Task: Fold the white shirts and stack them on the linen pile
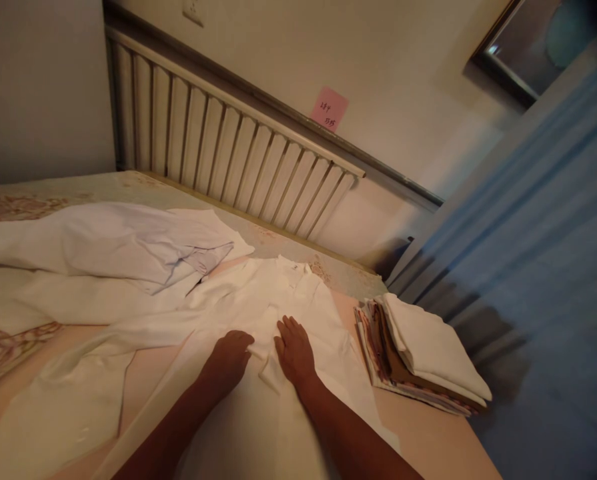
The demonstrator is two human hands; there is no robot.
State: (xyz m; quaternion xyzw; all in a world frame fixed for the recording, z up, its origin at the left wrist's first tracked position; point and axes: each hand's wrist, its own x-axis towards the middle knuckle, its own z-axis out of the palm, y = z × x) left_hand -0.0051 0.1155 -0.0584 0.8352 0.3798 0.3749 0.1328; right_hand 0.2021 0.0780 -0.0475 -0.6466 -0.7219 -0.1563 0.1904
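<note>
A white long-sleeved shirt (243, 293) lies spread out, front up, its collar at the far end and one sleeve stretched to the left. My left hand (231, 357) rests on its chest, fingers curled together against the cloth, partly hidden. Just to the right, my right hand (295, 350) lies on the same shirt with fingers stretched out and a little apart. Small creases run through the fabric between both hands.
More white garments (113, 247) lie loosely heaped at the left. A stack of folded clothes (433, 347) stands at the right, beside a blue curtain (553, 300). Behind the surface is a radiator (228, 147), with a pink note (329, 108) on the wall above.
</note>
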